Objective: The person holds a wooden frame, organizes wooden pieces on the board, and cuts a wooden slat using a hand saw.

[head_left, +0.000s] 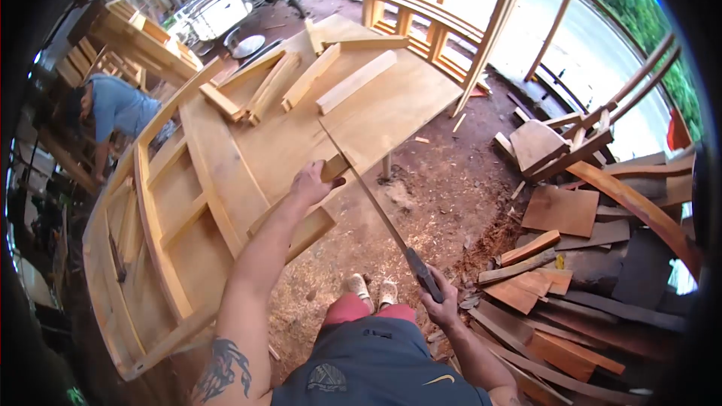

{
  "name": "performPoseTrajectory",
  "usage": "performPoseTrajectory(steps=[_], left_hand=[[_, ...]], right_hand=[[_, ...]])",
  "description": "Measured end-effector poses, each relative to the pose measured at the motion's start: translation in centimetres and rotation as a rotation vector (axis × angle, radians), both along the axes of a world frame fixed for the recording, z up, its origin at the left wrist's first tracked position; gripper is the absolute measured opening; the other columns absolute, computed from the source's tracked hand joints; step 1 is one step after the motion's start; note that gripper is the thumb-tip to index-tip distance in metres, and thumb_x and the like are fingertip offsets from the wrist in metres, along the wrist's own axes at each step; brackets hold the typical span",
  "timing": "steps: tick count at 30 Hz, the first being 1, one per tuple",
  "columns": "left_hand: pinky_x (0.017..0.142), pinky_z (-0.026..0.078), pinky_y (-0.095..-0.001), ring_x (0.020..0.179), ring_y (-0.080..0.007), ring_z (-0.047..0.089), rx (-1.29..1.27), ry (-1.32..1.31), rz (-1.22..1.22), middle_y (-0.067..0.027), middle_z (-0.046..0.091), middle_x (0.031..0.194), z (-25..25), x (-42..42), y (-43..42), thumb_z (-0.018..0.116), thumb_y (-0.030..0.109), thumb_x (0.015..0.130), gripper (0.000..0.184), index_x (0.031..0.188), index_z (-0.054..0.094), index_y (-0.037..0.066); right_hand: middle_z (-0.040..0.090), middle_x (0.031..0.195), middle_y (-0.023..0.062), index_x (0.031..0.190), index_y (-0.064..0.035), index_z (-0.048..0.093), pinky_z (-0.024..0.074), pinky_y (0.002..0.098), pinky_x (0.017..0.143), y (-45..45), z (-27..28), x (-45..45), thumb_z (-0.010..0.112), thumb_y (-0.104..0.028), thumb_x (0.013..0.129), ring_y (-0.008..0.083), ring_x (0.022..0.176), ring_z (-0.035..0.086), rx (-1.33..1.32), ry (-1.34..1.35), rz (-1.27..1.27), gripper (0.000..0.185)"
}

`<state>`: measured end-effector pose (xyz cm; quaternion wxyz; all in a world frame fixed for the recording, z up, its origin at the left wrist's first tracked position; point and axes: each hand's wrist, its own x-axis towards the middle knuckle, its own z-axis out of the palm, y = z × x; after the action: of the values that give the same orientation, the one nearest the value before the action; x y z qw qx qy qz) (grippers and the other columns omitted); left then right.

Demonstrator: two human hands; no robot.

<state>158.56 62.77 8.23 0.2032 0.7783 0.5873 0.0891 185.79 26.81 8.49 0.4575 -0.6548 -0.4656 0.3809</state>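
Note:
My right hand (444, 297) is closed round the dark handle of a handsaw (380, 214). The long thin blade slants up and to the left, its far tip over the plywood tabletop (421, 98). Beside the blade, at the table's edge, a short wood piece (332, 169) lies under my left hand (308, 184), whose fingers grip it. The blade touches or passes close by this piece's right end; I cannot tell how deep it sits. Another wood block (312, 233) juts out beyond the edge below my left forearm.
Several cut wood strips (357, 81) lie on the table's far part. A slatted wooden frame (180, 222) rests at left, with a person in a blue shirt (128, 109) bending behind it. Offcuts (560, 210) pile up on the right. A window frame (444, 22) stands behind.

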Motion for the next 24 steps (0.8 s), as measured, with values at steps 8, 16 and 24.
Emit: performPoseTrajectory(steps=[8,16,24], left_hand=[[0.107,0.047,-0.0469,0.126,-0.0383,0.059,-0.061,-0.026,-0.154,-0.0209,0.061,0.132,1.4,7.8,3.3,0.068,0.079,0.079,0.093,0.134,0.058,0.005],[0.104,0.050,-0.0474,0.120,-0.0391,0.063,-0.015,-0.027,-0.288,-0.0213,0.060,0.127,0.6,16.8,7.2,0.073,0.072,0.081,0.082,0.129,0.061,0.006],[0.103,0.052,-0.0487,0.118,-0.0416,0.063,0.041,0.006,-0.348,-0.0245,0.055,0.128,-0.3,30.9,15.4,0.077,0.064,0.081,0.076,0.126,0.064,0.004]], right_hand=[[0.076,0.099,0.0099,0.138,-0.0041,0.060,0.0553,0.0294,0.079,-0.5,1.1,0.7,0.073,-0.010,0.084,0.0120,0.083,0.069,0.055,-0.092,-0.193,0.056],[0.073,0.096,0.0101,0.132,0.0007,0.063,0.0562,0.0311,0.078,1.0,0.8,4.3,0.070,-0.006,0.082,0.0141,0.081,0.069,-0.023,0.066,-0.367,0.051],[0.069,0.092,0.0061,0.131,0.0038,0.061,0.0544,0.0305,0.077,8.7,-4.8,18.1,0.068,-0.007,0.082,0.0124,0.081,0.064,0.092,0.001,-0.387,0.050]])
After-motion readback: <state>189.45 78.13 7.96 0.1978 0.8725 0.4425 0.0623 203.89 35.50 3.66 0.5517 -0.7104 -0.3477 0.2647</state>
